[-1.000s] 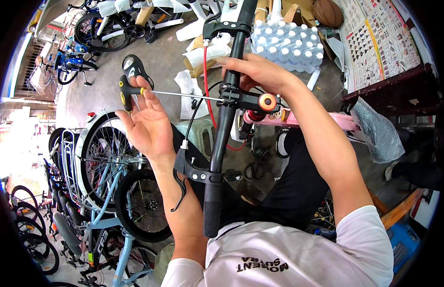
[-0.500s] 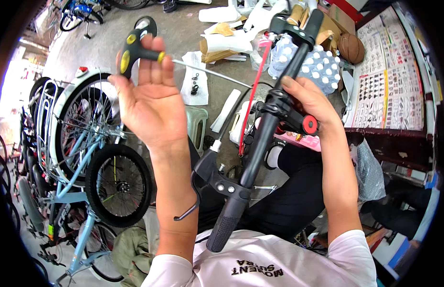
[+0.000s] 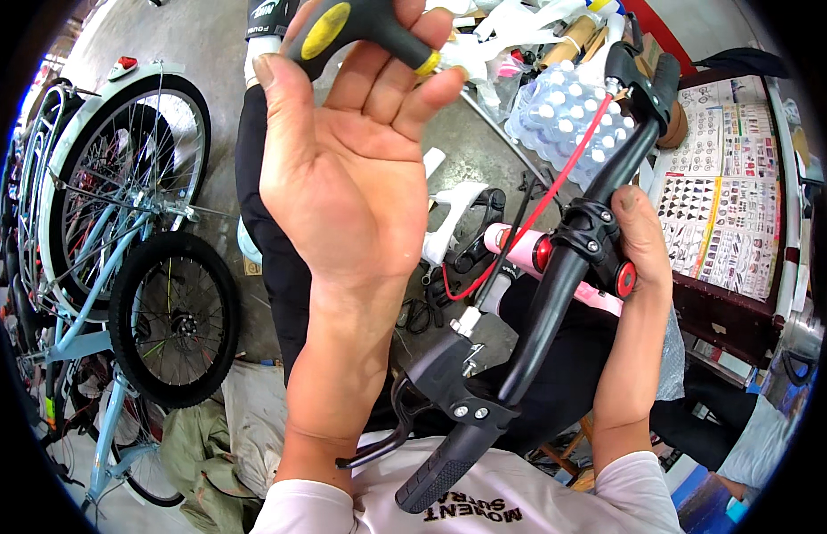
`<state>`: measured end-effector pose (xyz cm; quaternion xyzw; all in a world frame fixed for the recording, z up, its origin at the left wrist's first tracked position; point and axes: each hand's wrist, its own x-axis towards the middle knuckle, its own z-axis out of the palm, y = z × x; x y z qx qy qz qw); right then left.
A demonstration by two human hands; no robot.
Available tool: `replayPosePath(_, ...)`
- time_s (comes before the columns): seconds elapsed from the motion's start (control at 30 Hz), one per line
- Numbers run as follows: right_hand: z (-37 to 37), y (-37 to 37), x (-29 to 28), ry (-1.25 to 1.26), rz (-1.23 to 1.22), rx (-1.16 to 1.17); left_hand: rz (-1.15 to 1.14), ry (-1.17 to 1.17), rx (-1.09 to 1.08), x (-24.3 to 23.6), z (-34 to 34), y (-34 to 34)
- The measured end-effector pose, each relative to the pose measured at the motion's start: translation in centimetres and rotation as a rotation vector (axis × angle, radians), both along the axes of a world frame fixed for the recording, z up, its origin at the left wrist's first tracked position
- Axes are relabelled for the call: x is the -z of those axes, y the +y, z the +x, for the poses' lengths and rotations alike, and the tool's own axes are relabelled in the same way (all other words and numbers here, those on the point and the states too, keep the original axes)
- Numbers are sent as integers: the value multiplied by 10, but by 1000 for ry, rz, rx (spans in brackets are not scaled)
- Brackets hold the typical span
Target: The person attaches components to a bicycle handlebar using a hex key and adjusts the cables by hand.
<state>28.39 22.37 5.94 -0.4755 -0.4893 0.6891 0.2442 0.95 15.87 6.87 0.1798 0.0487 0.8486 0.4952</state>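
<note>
My left hand point(image 3: 342, 169) is palm up near the top centre, its curled fingertips round a black-and-yellow T-handle tool point(image 3: 329, 36) with a long metal shaft. The black handlebar point(image 3: 556, 294) runs diagonally on the right, carrying brake levers point(image 3: 431, 374), a red cable point(image 3: 569, 169) and a bolted stem clamp point(image 3: 583, 227). My right hand point(image 3: 643, 236) grips the stem, thumb upward, other fingers mostly hidden. Behind the handlebar shows a pink bicycle frame point(image 3: 511, 245).
Bicycles point(image 3: 93, 303) and a loose-looking wheel point(image 3: 173, 325) crowd the left. Wrapped bottles point(image 3: 565, 111) and packaging lie at the back. A printed sheet point(image 3: 716, 187) tops a dark cabinet at right. Another person's legs point(image 3: 707, 414) are at lower right; green cloth point(image 3: 191, 454) lies lower left.
My left hand has risen toward the top of the view with the tool, whose shaft has left the clamp. The handlebar has tilted to the right, and my right hand has moved right with it.
</note>
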Motion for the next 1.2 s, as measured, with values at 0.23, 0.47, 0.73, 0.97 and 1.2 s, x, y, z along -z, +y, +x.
replayPosePath(0.23, 26, 6, 15, 59, -62, 16, 65, -25, 32, 14, 0, 7)
replayPosePath(0.47, 28, 5, 19, 82, -79, 36, 12, -35, 22, 12, 2, 1)
replayPosePath(0.73, 5, 0, 1, -15, -6, -25, -85, 9, -46, 14, 1, 2)
replayPosePath(0.97, 20, 4, 28, -3, -10, 128, -250, 100, -135, 9, 5, 8)
replayPosePath(1.2, 49, 14, 59, 274, -211, 225, -394, 103, -179, -11, 18, 4)
